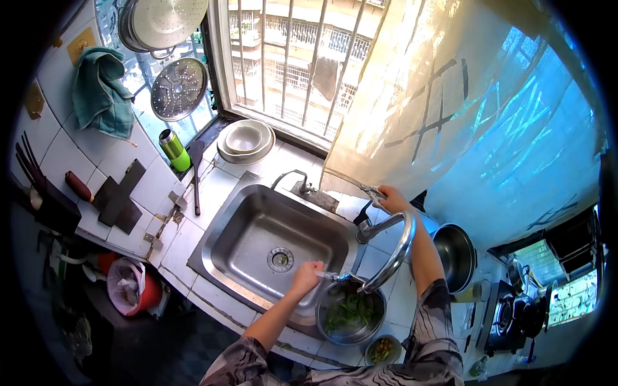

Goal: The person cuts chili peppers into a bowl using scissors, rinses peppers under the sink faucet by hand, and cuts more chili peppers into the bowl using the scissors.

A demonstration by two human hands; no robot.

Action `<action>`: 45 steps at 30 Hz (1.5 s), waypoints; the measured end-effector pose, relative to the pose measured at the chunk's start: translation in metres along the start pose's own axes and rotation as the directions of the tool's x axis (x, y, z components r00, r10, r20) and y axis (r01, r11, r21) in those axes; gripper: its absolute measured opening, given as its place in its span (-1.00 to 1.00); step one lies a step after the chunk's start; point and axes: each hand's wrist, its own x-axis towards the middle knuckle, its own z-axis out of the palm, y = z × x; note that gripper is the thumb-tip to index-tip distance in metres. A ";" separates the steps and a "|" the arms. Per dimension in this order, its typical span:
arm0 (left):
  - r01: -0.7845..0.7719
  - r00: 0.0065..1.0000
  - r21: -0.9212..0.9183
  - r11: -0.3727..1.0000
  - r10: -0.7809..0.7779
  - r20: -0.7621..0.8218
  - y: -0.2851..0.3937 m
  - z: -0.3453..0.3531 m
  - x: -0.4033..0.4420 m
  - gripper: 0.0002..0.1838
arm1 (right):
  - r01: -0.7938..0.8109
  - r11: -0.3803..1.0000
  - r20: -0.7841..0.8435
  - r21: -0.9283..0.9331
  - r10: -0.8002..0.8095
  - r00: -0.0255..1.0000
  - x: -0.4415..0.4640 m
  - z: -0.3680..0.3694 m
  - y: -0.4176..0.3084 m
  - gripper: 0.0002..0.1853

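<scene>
Over the right side of the steel sink (248,235), my left hand (308,278) has its fingers closed beside the end of the curved faucet (404,248); whatever it may hold is hidden. A steel pot (320,315) with green leaves (351,312) stands just right of that hand, under the faucet. My right hand (391,200) reaches behind the faucet to the counter's back edge. Its fingers are closed around a small metallic thing near the curtain's lower edge, too small to make out.
Stacked bowls (244,138) and a green bottle (174,151) stand behind the sink at the left. A small bowl of food (381,350) is near the front edge. An empty deep pot (454,257) and a gas stove (505,315) lie to the right.
</scene>
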 end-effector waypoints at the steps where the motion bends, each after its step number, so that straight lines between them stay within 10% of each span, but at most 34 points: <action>1: 0.001 1.000 0.000 1.000 -0.001 -0.008 0.005 -0.002 0.001 -0.67 | 0.014 1.000 -0.015 0.011 -0.014 1.000 0.001 0.001 -0.001 -0.69; 22: -0.094 0.993 -0.173 0.981 0.081 -0.082 0.009 -0.028 -0.015 -0.84 | 0.202 0.955 -0.021 -0.215 -0.212 0.977 0.000 -0.008 -0.029 -0.76; 35: -0.146 0.988 0.129 0.981 0.137 0.077 0.018 -0.015 0.000 -0.87 | 0.058 0.948 0.070 -0.313 -0.038 0.997 -0.014 -0.025 -0.036 -0.65; 40: -0.086 0.996 0.243 0.966 0.087 0.005 -0.004 -0.022 0.013 -0.85 | 0.011 0.997 -0.184 -0.071 -0.024 0.983 -0.060 -0.059 -0.041 -0.64; 45: -0.181 0.975 -0.064 0.981 0.187 0.118 0.009 -0.053 0.017 -0.76 | 0.117 0.989 -0.257 -0.094 -0.138 0.957 -0.095 -0.113 -0.077 -0.63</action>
